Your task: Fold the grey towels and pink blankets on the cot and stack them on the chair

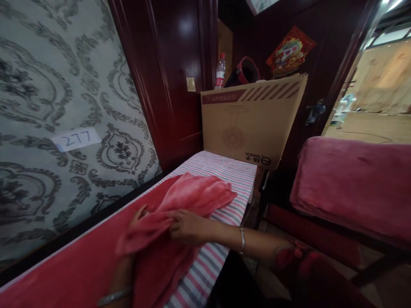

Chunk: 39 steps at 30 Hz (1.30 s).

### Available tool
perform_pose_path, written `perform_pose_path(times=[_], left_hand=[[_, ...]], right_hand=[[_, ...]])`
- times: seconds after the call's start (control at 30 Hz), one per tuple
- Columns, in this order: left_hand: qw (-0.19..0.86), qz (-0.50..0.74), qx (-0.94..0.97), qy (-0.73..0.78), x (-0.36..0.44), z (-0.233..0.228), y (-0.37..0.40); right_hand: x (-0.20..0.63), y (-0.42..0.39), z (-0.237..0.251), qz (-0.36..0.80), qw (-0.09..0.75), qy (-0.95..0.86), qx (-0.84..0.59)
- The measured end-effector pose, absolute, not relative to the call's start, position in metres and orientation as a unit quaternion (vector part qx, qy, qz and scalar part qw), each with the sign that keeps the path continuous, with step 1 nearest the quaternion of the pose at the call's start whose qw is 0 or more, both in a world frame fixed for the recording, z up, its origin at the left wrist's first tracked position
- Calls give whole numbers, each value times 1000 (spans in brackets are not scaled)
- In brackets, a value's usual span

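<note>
A soft red blanket [199, 190] lies bunched near the far end of a narrow bed, and its flat part stretches toward the lower left. My right hand [186, 226] grips a gathered fold of it, fingers bent around the cloth. My left hand [139, 214] is at the same fold from the left; most of it is covered by the blanket, with some fingertips showing at the top. Beneath the blanket is a striped sheet [224, 171] in white, grey and pink. Each of my wrists wears a silver bangle.
A tall cardboard box [250, 124] stands past the bed's far end, with a plastic bottle [220, 70] behind its top edge. On the right, a folded pink blanket [356, 184] rests on a dark frame. Patterned wallpaper [122, 141] borders the left side.
</note>
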<state>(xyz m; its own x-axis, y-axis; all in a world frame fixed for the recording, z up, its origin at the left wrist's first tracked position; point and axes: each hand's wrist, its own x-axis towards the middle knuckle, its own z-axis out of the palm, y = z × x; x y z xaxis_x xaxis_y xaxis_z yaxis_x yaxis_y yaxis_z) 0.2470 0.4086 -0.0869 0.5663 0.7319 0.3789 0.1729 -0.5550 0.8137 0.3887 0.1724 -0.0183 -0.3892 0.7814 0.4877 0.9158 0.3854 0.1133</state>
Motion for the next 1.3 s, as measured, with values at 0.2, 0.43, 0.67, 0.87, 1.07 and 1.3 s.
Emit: perform_pose_path(times=[0.2, 0.43, 0.67, 0.87, 1.07, 1.3], left_hand=[[465, 338, 765, 291, 244, -71, 389], [471, 314, 774, 284, 242, -67, 380], [435, 323, 794, 276, 243, -71, 386], [425, 322, 795, 288, 241, -74, 391], [413, 323, 801, 288, 241, -79, 399], [401, 342, 798, 292, 242, -76, 399]], right_hand=[[403, 127, -33, -103, 305, -724, -610], [467, 84, -46, -183, 164, -603, -759], [500, 116, 23, -150, 72, -504, -847], [587, 131, 149, -264, 254, -279, -888], [638, 129, 190, -221, 334, -242, -884], [578, 158, 196, -252, 244, -381, -856]])
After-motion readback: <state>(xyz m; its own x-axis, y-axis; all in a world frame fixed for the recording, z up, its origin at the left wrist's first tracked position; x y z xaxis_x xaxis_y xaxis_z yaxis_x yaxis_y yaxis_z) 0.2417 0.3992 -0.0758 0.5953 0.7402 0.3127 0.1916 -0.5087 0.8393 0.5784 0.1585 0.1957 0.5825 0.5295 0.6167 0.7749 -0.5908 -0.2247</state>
